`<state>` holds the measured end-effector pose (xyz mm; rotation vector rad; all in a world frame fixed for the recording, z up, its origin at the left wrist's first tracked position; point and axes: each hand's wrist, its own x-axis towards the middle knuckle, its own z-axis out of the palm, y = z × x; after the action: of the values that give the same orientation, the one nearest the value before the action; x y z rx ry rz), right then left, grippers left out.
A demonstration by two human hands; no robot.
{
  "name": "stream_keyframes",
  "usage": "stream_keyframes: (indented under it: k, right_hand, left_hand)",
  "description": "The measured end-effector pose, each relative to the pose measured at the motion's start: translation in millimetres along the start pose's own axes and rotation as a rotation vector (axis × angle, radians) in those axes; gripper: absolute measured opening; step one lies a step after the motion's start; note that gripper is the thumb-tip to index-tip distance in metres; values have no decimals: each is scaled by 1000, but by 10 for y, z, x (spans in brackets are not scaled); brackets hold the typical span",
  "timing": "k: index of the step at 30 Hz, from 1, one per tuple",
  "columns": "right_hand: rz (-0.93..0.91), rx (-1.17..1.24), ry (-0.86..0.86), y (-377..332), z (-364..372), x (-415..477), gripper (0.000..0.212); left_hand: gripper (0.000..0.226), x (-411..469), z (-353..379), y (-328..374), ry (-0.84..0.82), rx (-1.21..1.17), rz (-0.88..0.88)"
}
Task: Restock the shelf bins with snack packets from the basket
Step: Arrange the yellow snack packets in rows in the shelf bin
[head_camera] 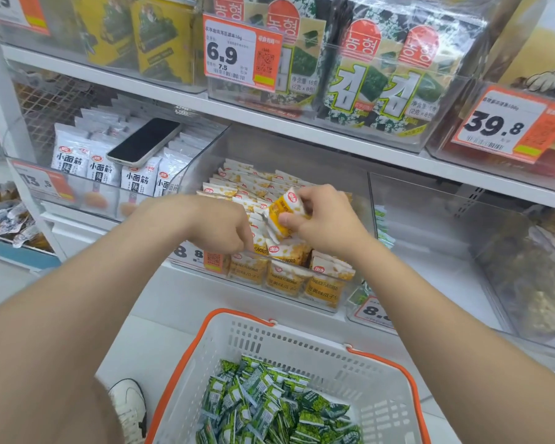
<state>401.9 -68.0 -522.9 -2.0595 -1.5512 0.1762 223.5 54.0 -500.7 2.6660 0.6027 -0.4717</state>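
Shelving [269, 121] is looking well stocked: your right hand [326, 221] is pinching a yellow packet [285, 211] upright, just above the middle bin [337, 307]'s near rows. Your left hand [220, 224] is digging in beside it, can't tell if it's gripping.

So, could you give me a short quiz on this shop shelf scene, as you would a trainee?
1. True or false: the basket holds green packets.
2. What does the right hand pinch over the middle bin? A a yellow packet; B a bottle; C a pen.
3. Fill in: a ____ lies on the white packets in the left bin.
Key: 1 true; 2 A; 3 phone.
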Motion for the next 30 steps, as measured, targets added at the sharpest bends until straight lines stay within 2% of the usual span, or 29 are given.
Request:
stream_keyframes:
  k: [3, 7, 9, 11, 12, 13, 14, 16, 19, 24, 30]
  right_hand:
    - [-47, -37, -125, -89, 226, 35, 20]
    - [-195, -284, -296, -250, 319, 154, 37]
    - [-193, -357, -426, -338, 238, 253, 41]
    - [-141, -303, -568, -382, 123, 352, 29]
    - [-95, -221, -577, -363, 78, 389, 16]
    - [-51, -139, -538, -329, 41, 411, 13]
    - [-20, -97, -477, -286, 26, 428, 22]
    - [-36, -88, -395, -191, 58, 460, 23]
    - [-127, -236, -381, -134, 165, 479, 9]
    - [-144, -270, -411, -96, 214, 515, 10]
    - [-155, -279, -448, -79, 239, 568, 46]
  left_hand:
    - [23, -64, 43, -75, 103, 0, 61]
    - [21, -113, 83, -145, 96, -42, 75]
    - [24, -134, 69, -156, 117, -82, 65]
    - [18, -143, 43, -166, 196, -135, 25]
    - [13, -130, 31, -172, 279, -140, 6]
    - [8, -110, 27, -182, 381, -129, -10]
    - [6, -79, 29, -194, 469, -107, -14]
    - [14, 13, 46, -191, 530, -63, 36]
    - [20, 155, 84, -150, 454, -72, 157]
    - [18, 315, 103, -166, 370, 5, 158]
    - [15, 375, 85, -160, 296, 75, 144]
